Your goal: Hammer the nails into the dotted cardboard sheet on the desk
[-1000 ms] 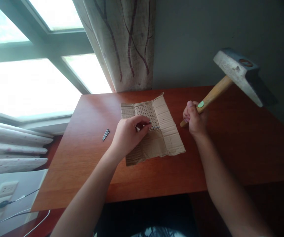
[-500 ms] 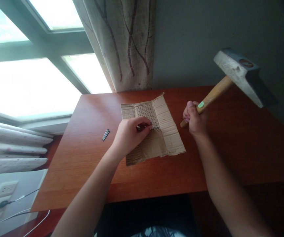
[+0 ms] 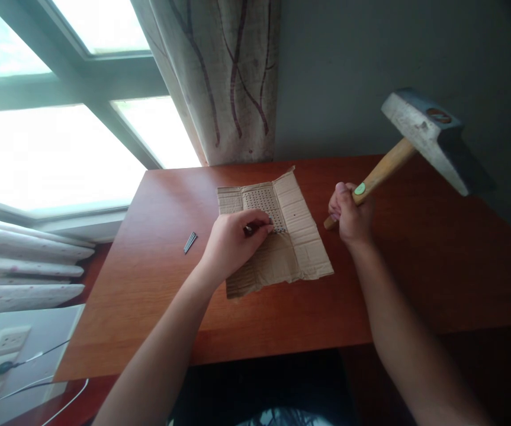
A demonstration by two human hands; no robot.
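Note:
My right hand (image 3: 353,216) is closed around the wooden handle of a hammer (image 3: 424,124), its metal head raised well above the table on the right. My left hand (image 3: 240,236) rests on a creased sheet of brown cardboard (image 3: 311,242). Thumb and forefinger are pinched together on a nail, mostly hidden by the fingertips. Under and beyond those fingers lies a patch with a grid of small dark holes (image 3: 262,198). Several loose nails (image 3: 190,242) lie together on the table, left of the cardboard.
The brown wooden table (image 3: 148,319) meets a grey wall (image 3: 335,77) at the back. A patterned curtain (image 3: 237,71) and a bright window stand at the left. Below them, a wall socket (image 3: 10,343) has a plug and cables beside the table's left edge.
The hammer has shifted very slightly left and down in my right hand. My left hand keeps its pinch at the same place on the cardboard.

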